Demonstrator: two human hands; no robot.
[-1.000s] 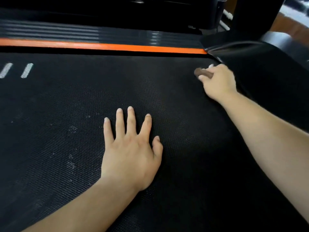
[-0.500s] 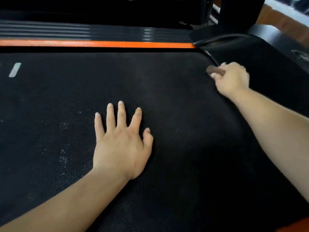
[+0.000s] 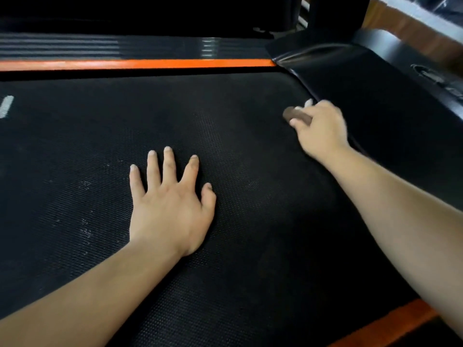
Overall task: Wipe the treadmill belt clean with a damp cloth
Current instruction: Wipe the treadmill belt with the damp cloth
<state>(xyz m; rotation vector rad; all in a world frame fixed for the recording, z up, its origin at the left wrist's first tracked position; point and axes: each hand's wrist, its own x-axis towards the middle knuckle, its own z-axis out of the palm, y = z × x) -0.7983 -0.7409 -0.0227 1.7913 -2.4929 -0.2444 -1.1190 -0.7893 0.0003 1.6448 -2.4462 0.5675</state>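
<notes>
The belt [image 3: 250, 234] fills most of the view, black and finely textured. The left hand [image 3: 170, 211] lies flat on it near the middle, palm down, fingers straight and spread, pointing far; its grip is fully open and holds nothing. Its forearm runs back to the near left corner.

The right hand [image 3: 323, 128] is out at the far right of the belt, just beside the edge of the black cover [image 3: 375, 96] that rises along that side. Its grip is closed: the fingers curl round a small brown cloth [image 3: 295, 115], bunched into a short wad that sticks out to the left of the knuckles and sits down against the belt. The hand is slightly blurred. A pale bit shows just beyond the knuckles; I cannot tell what it is.

The two hands are well apart.

An orange stripe [image 3: 150, 64] runs along the far edge of the belt, with a ribbed dark rail [image 3: 75, 46] beyond it. A second orange strip [image 3: 390, 319] shows at the near right corner. Faint pale scuffs [image 3: 86, 231] dot the belt left of the left hand, and a white mark [image 3: 6, 106] lies at the far left edge. Wooden floor [image 3: 413, 28] shows at the far right.
</notes>
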